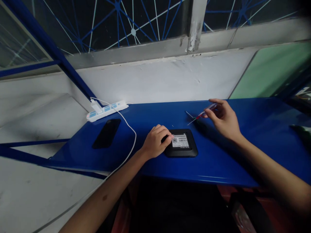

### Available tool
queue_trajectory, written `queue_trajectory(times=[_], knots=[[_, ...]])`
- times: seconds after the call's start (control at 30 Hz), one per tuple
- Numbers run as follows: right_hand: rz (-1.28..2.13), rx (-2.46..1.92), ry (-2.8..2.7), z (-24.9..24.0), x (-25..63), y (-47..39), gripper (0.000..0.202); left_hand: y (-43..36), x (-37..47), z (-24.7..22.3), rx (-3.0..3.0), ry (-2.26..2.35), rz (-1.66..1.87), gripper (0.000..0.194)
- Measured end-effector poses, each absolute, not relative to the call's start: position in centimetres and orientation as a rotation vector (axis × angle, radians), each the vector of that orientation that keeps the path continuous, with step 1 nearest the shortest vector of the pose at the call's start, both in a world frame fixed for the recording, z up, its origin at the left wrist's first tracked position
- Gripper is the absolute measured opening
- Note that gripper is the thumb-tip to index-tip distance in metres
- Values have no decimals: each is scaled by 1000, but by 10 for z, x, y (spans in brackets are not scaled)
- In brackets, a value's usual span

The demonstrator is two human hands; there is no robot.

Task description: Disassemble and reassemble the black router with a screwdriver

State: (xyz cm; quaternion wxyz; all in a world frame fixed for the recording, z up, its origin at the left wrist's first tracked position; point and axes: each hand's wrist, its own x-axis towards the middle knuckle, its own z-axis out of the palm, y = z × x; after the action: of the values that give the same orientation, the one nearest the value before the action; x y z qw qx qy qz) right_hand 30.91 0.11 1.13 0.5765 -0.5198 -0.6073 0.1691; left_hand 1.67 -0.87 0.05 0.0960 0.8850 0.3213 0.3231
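Near the tabletop's [150, 113] front edge, the left hand [156, 141], grip unclear, should steady the box [181, 144]; fingers of the right hand [224, 119] clamp the screwdriver [200, 115]

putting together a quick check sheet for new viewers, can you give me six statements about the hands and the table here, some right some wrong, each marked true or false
1. The right hand holds a screwdriver. True.
2. The left hand touches a black device with a white label. True.
3. The screwdriver's tip rests on the white label. False: it is past the device's far edge, off the device.
4. A dark phone lies on the blue table near a white power strip. True.
5. Nothing is plugged into the power strip. False: a white plug is in it.
6. The phone lies to the right of the right hand. False: it lies to the left of the left hand.
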Motion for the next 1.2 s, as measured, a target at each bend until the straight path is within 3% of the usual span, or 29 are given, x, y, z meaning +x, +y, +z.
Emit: queue_trajectory(times=[0.43,0.97,1.2], knots=[[381,-1271,-1610,23,252,23,39,-9,18,-3,2668,1058,996,27],[367,-1276,-1571,15,257,19,40,-8,18,-4,2667,1039,1015,26],[525,-1165,-1446,19,272,17,41,-6,18,-3,2667,1061,996,26]])
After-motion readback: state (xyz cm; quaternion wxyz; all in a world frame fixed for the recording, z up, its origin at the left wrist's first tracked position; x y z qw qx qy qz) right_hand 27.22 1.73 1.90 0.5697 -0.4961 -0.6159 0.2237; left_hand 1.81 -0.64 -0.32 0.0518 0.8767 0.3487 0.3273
